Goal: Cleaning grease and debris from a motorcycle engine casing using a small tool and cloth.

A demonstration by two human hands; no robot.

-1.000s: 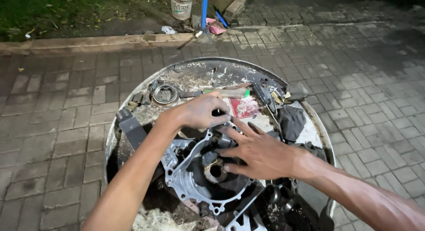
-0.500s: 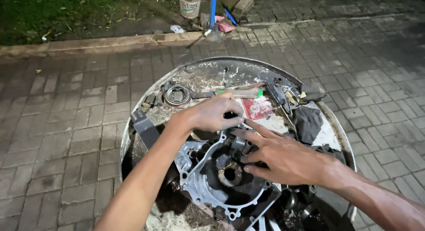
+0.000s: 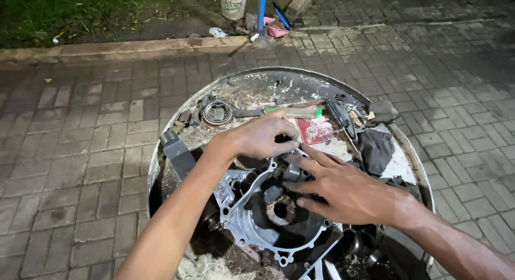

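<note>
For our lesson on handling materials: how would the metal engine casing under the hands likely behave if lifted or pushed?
The engine casing looks like thick cast metal, so probably stiff and heavy for its size. Its flat, irregular outline suggests it would slide, not roll. It looks grimy, as does the round tray, so the left hand and right hand may find it slippery.

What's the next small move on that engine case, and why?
Probably steady the aluminium engine case with the right hand while the left hand works the small dark part at its upper edge. Both sets of fingers meet on that part, the case lies loose on the round metal tray among scattered bits, and what the left fingers grip is hidden.
</note>
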